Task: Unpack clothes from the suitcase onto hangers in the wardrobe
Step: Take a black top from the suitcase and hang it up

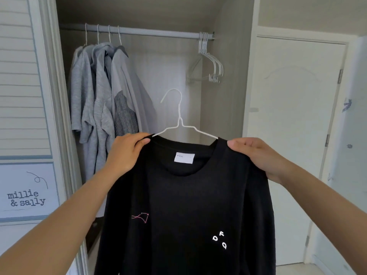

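Presently held: the fingers (pixel 142 140) of the left hand (pixel 127 153) are curled over and pinch the left shoulder seam of a black sweatshirt (pixel 188 205); the right hand (pixel 256 157) grips the opposite shoulder, thumb on the front of the cloth, fingers folded behind it.

Item, sweatshirt: black, long-sleeved, front toward the camera, white label (pixel 184 157) inside the back of the neck, small pink stitched figure on one side of the chest, white letters on the other. It is raised in front of the open wardrobe (pixel 224 76), not on the rail.

Item, white wire hanger (pixel 179 118): threaded through the neck opening, both arms under the shoulders, hook upright and free above the collar.

Wardrobe contents: one grey rail (pixel 155 32) across the top. At its left end, four hangers carrying grey garments (pixel 103 92), packed close together. At its right end, a bunch of bare white hangers (pixel 210 62), touching one another.

Surroundings: louvred door (pixel 19 76) at left with a sign (pixel 27 195) reading "millie & sally"; closed white door (pixel 294 116) at right.
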